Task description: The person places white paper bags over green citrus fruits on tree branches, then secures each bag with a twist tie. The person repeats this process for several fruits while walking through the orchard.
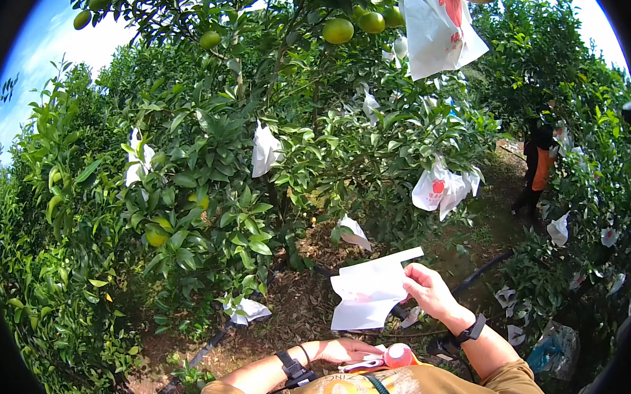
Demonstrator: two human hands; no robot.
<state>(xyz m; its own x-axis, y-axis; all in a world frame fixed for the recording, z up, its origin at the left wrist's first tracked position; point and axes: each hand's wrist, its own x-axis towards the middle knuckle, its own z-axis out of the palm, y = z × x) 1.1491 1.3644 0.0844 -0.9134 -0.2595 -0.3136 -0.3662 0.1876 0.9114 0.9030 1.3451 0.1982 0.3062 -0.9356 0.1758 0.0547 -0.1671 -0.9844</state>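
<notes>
My right hand (432,293) pinches the right edge of a white paper fruit bag (367,291) between thumb and fingers. The bag is spread flat in front of me, with faint red print showing through. Close to my waist, my left hand (344,350) rests at a bundle of folded white bags (365,364); its fingertips are partly hidden, so its grip is unclear. Beside that bundle sits a round pink-and-white object (399,355). Ahead stands a citrus tree with green fruit (338,31) and yellowing fruit (156,235).
Bagged fruit hangs at several places, including a white bag (265,150), a printed pair (437,189) and a large bag (440,27) overhead. Black irrigation pipe (480,271) crosses the leaf-covered ground. A person (538,161) stands among trees at right. Clear plastic (555,351) lies lower right.
</notes>
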